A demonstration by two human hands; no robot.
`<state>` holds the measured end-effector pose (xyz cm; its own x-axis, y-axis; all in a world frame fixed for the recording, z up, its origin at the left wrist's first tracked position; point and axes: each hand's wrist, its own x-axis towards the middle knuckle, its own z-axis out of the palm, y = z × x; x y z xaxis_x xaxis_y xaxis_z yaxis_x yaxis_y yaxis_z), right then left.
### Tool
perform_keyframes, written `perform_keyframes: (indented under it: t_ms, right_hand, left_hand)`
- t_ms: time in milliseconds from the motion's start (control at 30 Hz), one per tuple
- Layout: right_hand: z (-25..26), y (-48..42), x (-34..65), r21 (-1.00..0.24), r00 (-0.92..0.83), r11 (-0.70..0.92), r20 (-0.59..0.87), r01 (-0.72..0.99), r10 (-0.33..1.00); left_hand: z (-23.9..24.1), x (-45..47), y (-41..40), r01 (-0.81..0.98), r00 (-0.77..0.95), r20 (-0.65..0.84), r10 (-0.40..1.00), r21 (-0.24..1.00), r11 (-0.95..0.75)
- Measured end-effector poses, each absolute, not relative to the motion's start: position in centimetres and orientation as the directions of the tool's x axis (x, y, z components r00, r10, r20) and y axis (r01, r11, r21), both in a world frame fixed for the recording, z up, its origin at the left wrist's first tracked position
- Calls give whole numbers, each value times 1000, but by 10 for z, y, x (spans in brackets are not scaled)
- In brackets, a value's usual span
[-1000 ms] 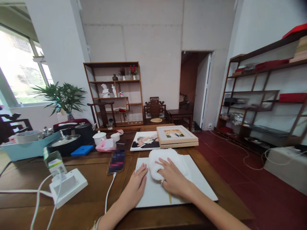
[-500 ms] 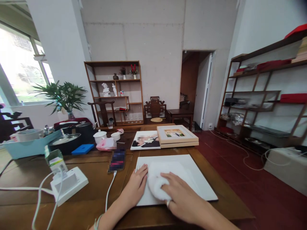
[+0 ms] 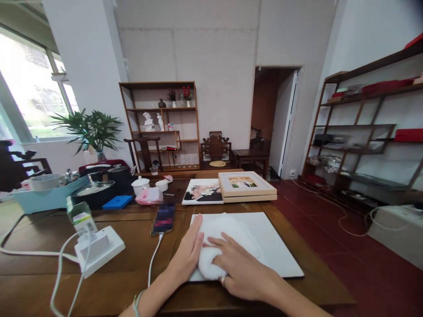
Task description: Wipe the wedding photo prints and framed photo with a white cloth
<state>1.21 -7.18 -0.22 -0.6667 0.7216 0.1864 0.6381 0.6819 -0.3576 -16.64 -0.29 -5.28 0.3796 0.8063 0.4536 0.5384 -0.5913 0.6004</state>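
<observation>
A flat white board (image 3: 279, 246) lies on the wooden table near me. On its left part sits a soft white wad, like cotton (image 3: 207, 263), and a paler patch spreads on the board beyond it. My right hand (image 3: 241, 268), with a ring on one finger, grips the wad from the right. Two of its fingers stretch over the top and the others curl in; the thumb is hidden. My left hand (image 3: 187, 253) is at the board's left edge, fingers straight and close together, its inner side against the wad.
Behind the board lie a photo print (image 3: 203, 192) and stacked picture frames (image 3: 247, 187). To the left are a phone (image 3: 163, 219) on a white cable, a power strip (image 3: 102, 250), a small opened box (image 3: 81, 215), a blue block (image 3: 117, 202), pots and a light-blue bin (image 3: 49, 198).
My right hand has shifted slightly left and toward me with the white wad. My left hand has turned up more on its edge, closer against the wad. The view has shifted slightly.
</observation>
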Motion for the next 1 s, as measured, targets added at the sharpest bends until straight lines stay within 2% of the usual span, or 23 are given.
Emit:
perform_keyframes:
  t_ms: [200, 300, 400, 467, 567, 600, 667, 733, 767, 867, 1000]
  right_hand:
    - [21, -94, 31, -533, -787, 696, 88, 481, 611]
    - [31, -91, 51, -705, -772, 551, 7, 447, 635]
    - [36, -79, 72, -849, -561, 247, -68, 467, 825]
    - [36, -67, 82, -915, -347, 99, -46, 390, 937]
    - [34, -43, 88, -955, -120, 115, 84, 274, 989]
    - [34, -34, 87, -930, -55, 180, 171, 322, 984]
    - [35, -18, 83, -787, 21, 312, 380, 532, 925]
    - [36, -4, 73, -585, 6, 375, 545, 719, 838]
    - [35, 1, 66, -504, -39, 399, 583, 766, 812]
    - [30, 10, 38, -352, -264, 520, 568, 778, 780]
    - [12, 15, 2, -192, -577, 677, 392, 711, 717]
  left_hand:
    - [-49, -167, -4, 546, 381, 412, 828, 623, -561]
    - [-51, -166, -2, 564, 409, 393, 824, 601, -566]
    - [-54, -166, 0, 560, 447, 410, 795, 565, -606]
    - [-53, -166, -1, 573, 463, 407, 787, 540, -616]
    - [-50, -164, -4, 629, 475, 360, 803, 499, -596]
    - [-48, -164, -5, 643, 479, 346, 807, 488, -591]
    - [-47, -163, -6, 654, 484, 333, 809, 476, -588]
    - [-47, -163, -6, 654, 484, 340, 806, 472, -591]
    - [-48, -163, -6, 650, 486, 345, 803, 472, -596]
    - [-52, -164, -4, 638, 494, 365, 789, 464, -614]
    - [-54, -164, -3, 608, 484, 453, 749, 441, -660]
